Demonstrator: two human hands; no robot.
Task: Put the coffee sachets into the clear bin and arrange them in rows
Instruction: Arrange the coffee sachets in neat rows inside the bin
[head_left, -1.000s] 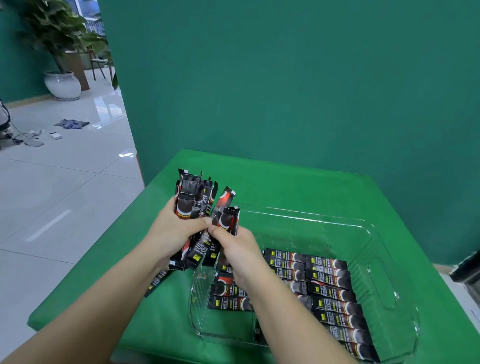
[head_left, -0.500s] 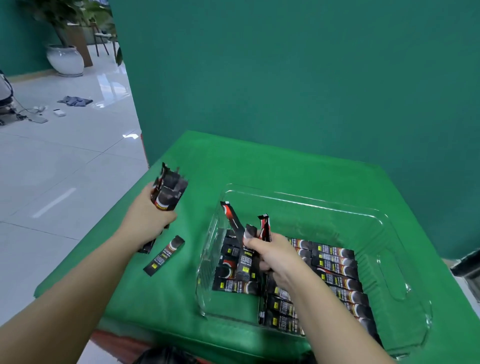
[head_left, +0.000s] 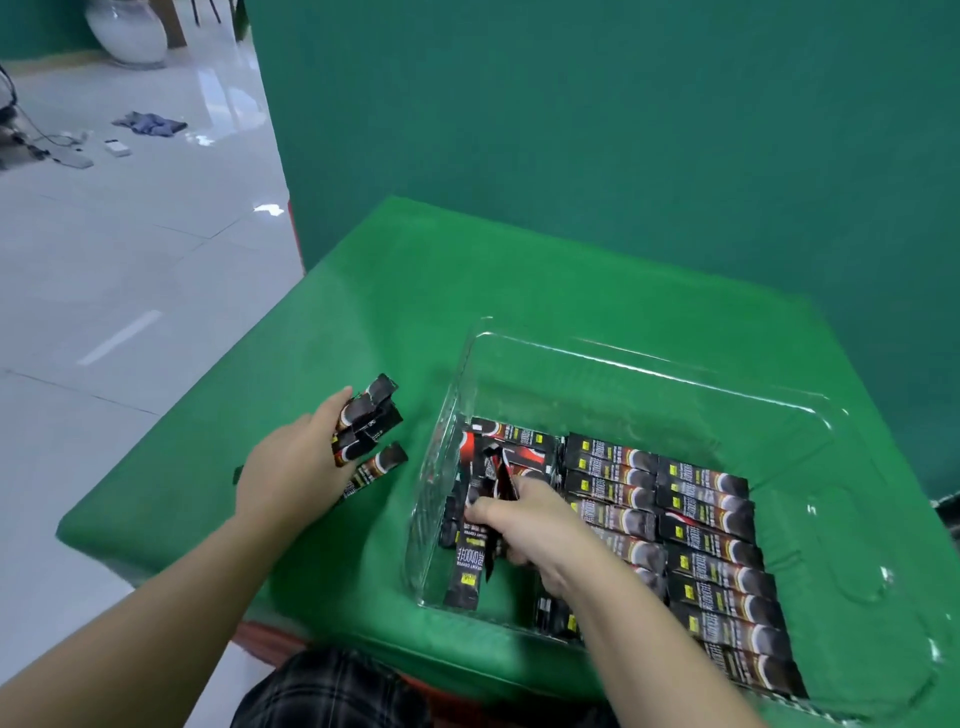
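A clear plastic bin (head_left: 649, 358) sits on the green table. Rows of dark coffee sachets (head_left: 711, 551) lie flat across its middle and right. My right hand (head_left: 524, 525) is inside the bin at its left side and grips a few sachets (head_left: 475, 561) that stand on end against the bin floor. My left hand (head_left: 291, 462) hovers left of the bin, just above the table, and holds a bundle of sachets (head_left: 366, 421). One loose sachet (head_left: 376, 470) lies on the cloth under that hand.
The green-covered table (head_left: 363, 291) stands against a green wall (head_left: 571, 130). To the left its edge drops to a white tiled floor with a cloth, cables and a white pot. The bin's far half holds no sachets.
My right hand has gone lower into the bin's left side with its sachets. My left hand with its bundle has come down toward the table beside the loose sachet. The camera has tilted down.
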